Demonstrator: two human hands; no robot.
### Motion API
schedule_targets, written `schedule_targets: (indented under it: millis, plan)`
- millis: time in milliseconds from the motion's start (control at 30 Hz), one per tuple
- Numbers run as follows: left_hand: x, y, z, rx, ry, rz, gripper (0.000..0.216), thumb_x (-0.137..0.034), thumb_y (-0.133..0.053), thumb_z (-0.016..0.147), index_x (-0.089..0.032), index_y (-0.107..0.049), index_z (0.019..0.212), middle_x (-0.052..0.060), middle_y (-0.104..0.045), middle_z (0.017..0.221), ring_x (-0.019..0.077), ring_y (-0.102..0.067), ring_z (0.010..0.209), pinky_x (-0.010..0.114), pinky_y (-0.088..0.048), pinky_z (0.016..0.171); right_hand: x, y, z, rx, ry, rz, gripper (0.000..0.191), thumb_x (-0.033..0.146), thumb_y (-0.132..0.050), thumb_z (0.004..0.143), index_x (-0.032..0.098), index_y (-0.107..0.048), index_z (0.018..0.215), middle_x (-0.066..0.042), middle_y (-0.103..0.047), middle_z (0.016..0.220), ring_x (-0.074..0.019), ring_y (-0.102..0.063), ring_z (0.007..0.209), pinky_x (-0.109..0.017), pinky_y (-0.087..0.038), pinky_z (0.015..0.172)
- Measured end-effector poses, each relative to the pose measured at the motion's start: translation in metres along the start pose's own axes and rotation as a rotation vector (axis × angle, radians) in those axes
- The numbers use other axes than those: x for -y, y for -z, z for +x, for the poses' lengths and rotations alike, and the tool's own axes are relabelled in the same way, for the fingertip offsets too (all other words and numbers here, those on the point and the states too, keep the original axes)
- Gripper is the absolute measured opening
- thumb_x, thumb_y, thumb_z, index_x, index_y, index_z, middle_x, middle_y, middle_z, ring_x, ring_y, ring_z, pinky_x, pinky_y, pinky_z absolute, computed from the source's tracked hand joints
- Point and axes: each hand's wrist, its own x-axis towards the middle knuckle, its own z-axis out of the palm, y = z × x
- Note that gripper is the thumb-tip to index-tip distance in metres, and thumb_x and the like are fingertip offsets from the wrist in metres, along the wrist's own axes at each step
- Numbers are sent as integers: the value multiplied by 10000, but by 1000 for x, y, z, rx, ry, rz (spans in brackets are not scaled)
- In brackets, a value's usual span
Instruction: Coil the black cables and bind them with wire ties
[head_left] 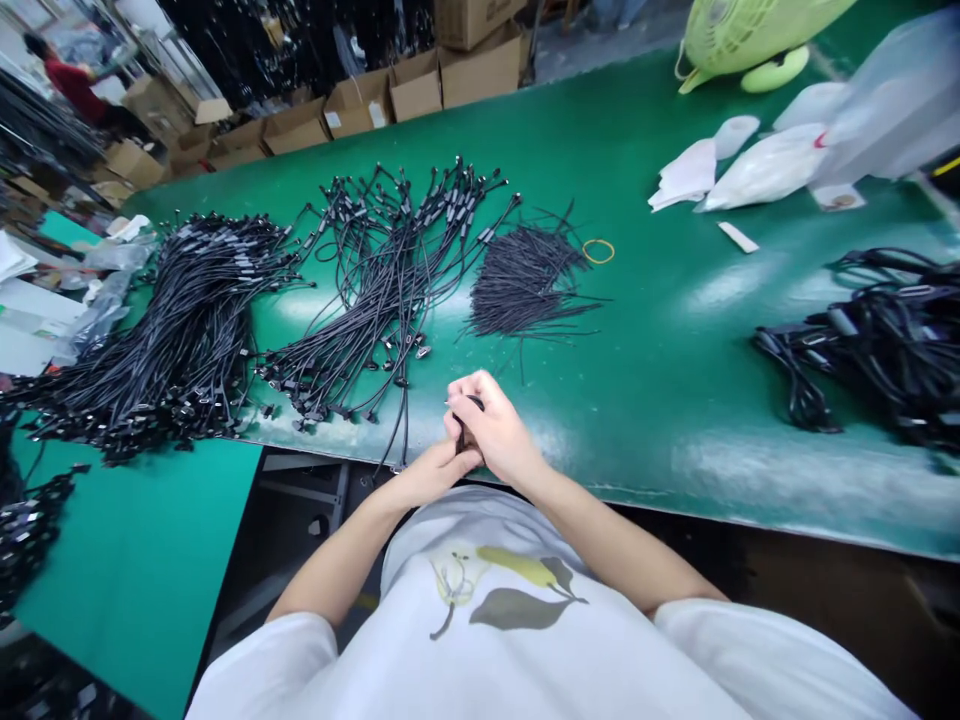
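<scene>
Close in front of my shirt, at the table's near edge, my two hands meet around a black cable (460, 438). My left hand (436, 470) is closed on its lower part, thumb pointing right. My right hand (502, 430) curls over the upper part with fingers bent. Most of the cable is hidden inside the hands. Just beyond them lies a pile of thin black ties (525, 280). Left of that, a loose bunch of black cables (390, 280) with small plugs spreads out, a few ends hanging over the edge.
A thicker heap of black cables (202, 300) lies farther left. Bundled cables (877, 350) sit at the right. A yellow rubber band (598, 251), a white strip (738, 237), plastic bags (772, 165) and a green fan-like object (750, 35) are on the green table (660, 400). Cardboard boxes (360, 105) line the far side.
</scene>
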Motion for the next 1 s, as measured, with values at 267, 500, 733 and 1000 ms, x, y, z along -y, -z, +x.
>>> schedule_targets:
  millis: [267,500,733,1000]
  plan:
    - [-4,-24,6,111,104,-527,546,-681,-546,781,-137,-563,821,6,-511,699,135,-512,656,363,-496,753,22,9,14,156,-59,50,229,397,-561,881,190,-476,837,68,-386,739,5,-290,437,-120,-186,359]
    - [-13,-33,6,71,203,-808,451,-574,-565,829,-125,-564,869,-1,-486,692,121,-489,627,330,-491,702,19,22,24,177,-60,126,277,438,-554,886,188,-454,824,67,-397,750,8,-278,422,-119,-219,339]
    - [-19,-42,5,21,172,-689,362,-489,-660,798,-163,-503,773,-48,-416,602,99,-448,536,303,-468,615,17,27,26,308,-31,42,274,462,-479,919,200,-444,850,62,-410,741,-6,-243,408,-136,-206,333]
    - [-17,-21,40,-578,-16,-813,243,-378,-574,876,-194,-453,772,-49,-399,668,82,-468,628,245,-458,739,3,39,13,-115,554,-951,351,440,-491,920,190,-494,1167,-97,-532,1077,-205,-565,985,-351,-482,845]
